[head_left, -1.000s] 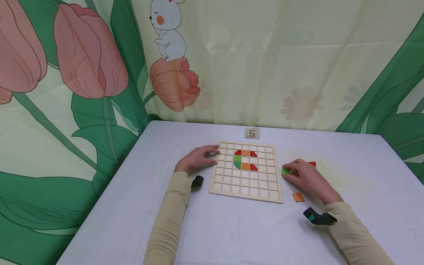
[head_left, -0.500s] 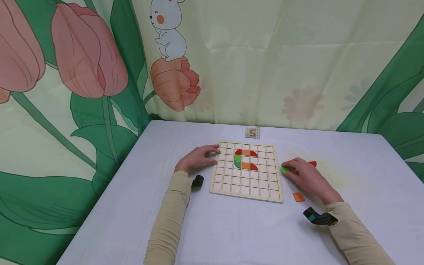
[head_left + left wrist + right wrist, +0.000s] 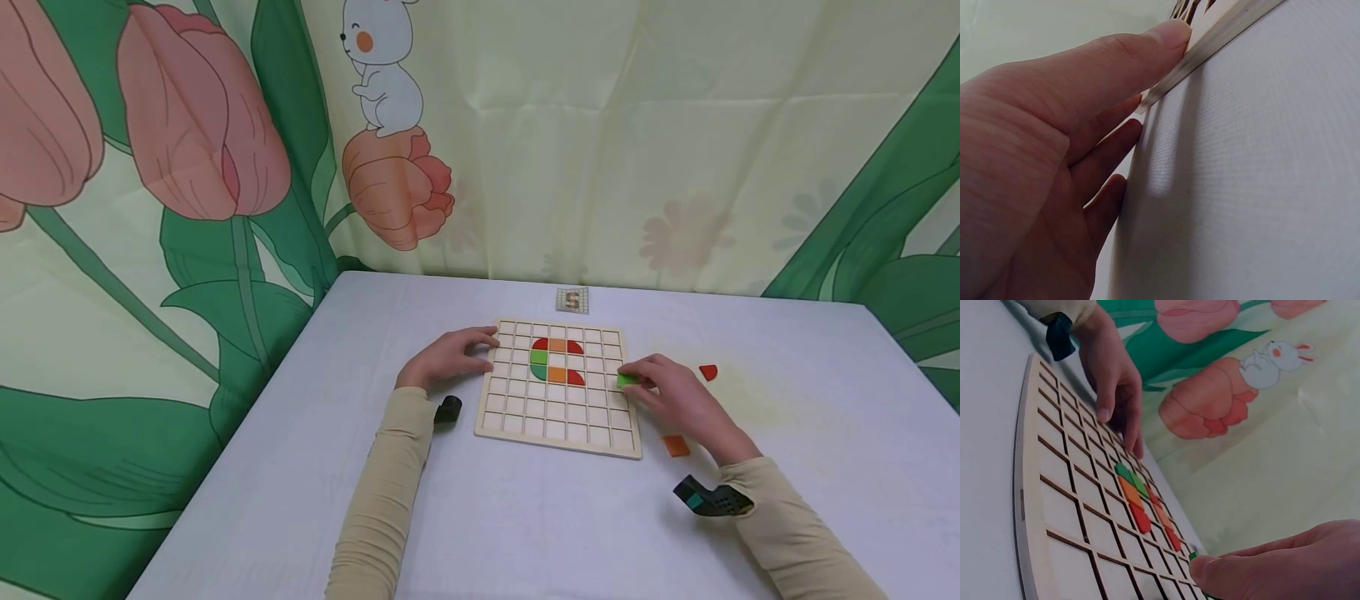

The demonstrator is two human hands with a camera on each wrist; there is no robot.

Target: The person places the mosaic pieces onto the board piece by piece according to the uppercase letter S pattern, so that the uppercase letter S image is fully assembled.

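Green tile (image 3: 626, 380), pinched in your right hand (image 3: 671, 398) over the wooden grid board's (image 3: 558, 435) right edge, may catch a divider and tilt if your flat left hand (image 3: 448, 358) lets the board slide.

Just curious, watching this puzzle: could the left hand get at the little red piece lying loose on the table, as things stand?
Probably not easily. The left hand rests on the board's left edge, while the red piece lies beyond its right side, with the right hand, pinching a green piece, in between.
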